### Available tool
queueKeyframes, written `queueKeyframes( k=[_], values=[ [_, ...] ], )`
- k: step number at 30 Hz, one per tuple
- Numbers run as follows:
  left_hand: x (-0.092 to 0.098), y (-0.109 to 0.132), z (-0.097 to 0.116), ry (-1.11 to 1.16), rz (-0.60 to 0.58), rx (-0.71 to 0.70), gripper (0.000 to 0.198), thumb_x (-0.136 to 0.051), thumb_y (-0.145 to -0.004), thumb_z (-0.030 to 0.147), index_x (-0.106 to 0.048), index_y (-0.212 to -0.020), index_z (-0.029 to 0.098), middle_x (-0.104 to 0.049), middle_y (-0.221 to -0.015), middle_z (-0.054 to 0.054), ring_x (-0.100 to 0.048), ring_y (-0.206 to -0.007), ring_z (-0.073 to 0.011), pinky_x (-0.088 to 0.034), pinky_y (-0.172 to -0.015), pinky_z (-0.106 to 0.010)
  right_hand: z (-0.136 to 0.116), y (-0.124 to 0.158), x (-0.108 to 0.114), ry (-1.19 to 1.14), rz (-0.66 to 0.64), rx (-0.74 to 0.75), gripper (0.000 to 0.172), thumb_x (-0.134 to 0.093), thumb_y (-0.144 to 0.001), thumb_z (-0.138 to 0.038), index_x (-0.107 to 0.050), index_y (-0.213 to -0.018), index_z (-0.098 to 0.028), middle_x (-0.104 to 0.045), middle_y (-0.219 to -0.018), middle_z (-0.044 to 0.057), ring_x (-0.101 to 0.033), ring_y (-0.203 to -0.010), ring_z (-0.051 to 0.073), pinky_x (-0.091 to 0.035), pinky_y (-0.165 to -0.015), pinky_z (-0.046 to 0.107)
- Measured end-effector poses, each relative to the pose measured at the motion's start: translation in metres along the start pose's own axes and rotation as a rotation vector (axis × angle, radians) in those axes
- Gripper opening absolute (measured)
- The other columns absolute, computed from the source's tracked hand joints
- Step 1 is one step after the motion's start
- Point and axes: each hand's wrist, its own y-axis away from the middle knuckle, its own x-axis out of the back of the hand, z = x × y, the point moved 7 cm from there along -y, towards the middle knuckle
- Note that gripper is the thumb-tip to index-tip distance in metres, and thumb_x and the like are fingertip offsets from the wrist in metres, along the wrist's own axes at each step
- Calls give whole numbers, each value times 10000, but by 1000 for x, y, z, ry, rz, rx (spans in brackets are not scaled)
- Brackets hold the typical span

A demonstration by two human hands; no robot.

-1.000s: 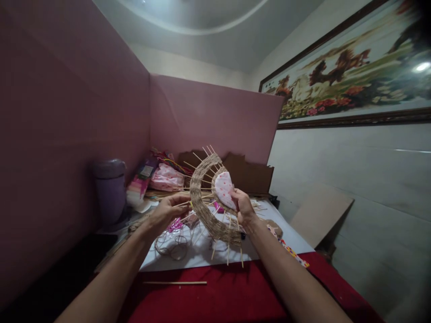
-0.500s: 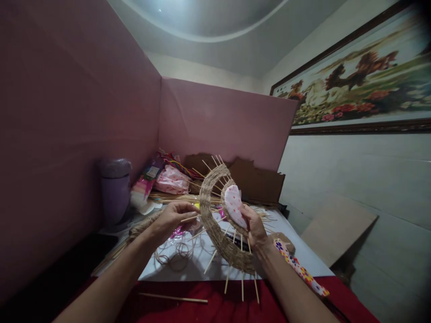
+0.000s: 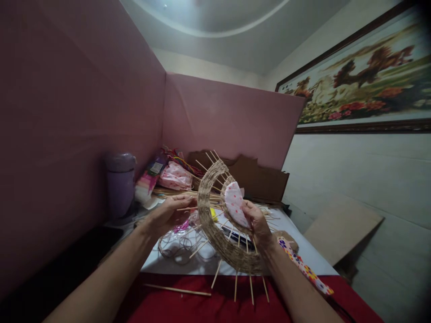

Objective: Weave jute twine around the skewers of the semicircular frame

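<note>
I hold up a half-woven piece (image 3: 215,224): a curved band of tan twine wound through thin wooden sticks that fan outward. At its centre sits a white fabric pad with pink dots (image 3: 234,204). My right hand (image 3: 257,222) grips the piece at that pad, fingers closed round its inner rim. My left hand (image 3: 171,213) is at the band's left edge, fingers pinched on one stick that pokes out there.
A white sheet (image 3: 202,262) lies on a red cloth (image 3: 188,305) below, with loose twine coils (image 3: 178,246) and a single stick (image 3: 178,290). A purple jar (image 3: 120,181), pink packets (image 3: 175,176) and brown cardboard (image 3: 259,177) stand against the pink partition. A flowered strip (image 3: 305,269) lies right.
The woven piece and both hands have shifted slightly right and lower in view, with the piece tilting a little. Both hands keep their hold.
</note>
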Motion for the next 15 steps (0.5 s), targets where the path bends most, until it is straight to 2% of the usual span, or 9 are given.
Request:
queueKeyframes(
  k=[3,5,9,15],
  values=[
    [1,0,-2,-108,-88,21,259,-733,-693,377,-664,-703,128,-562,-602,8,-361,-394,-14,-169,-352,-153,-3,2,-3,25,-2,9,270,-771,-582,-278,-551,-710,-187,-635,-613,-31,-596,-531,139,-437,-459,219],
    [3,-1,-3,-209,-103,25,291,-722,-700,397,-654,-640,121,-503,-486,22,-324,-352,-20,-135,-340,-170,-5,2,-5,38,7,15,269,-779,-565,-284,-579,-714,-185,-637,-603,-29,-582,-512,132,-425,-444,212],
    [4,0,0,-356,-92,40,282,-725,-685,398,-678,-630,126,-569,-502,-12,-365,-349,-46,-184,-325,-183,-6,0,-6,64,21,17,250,-784,-547,-296,-614,-698,-191,-622,-561,-33,-535,-457,114,-407,-424,205],
    [2,3,6,-369,-55,19,256,-730,-669,373,-661,-599,136,-627,-554,-39,-404,-366,-65,-255,-328,-195,-7,0,-5,71,12,26,262,-787,-533,-285,-639,-723,-183,-626,-566,-28,-522,-450,103,-396,-422,191]
  ],
)
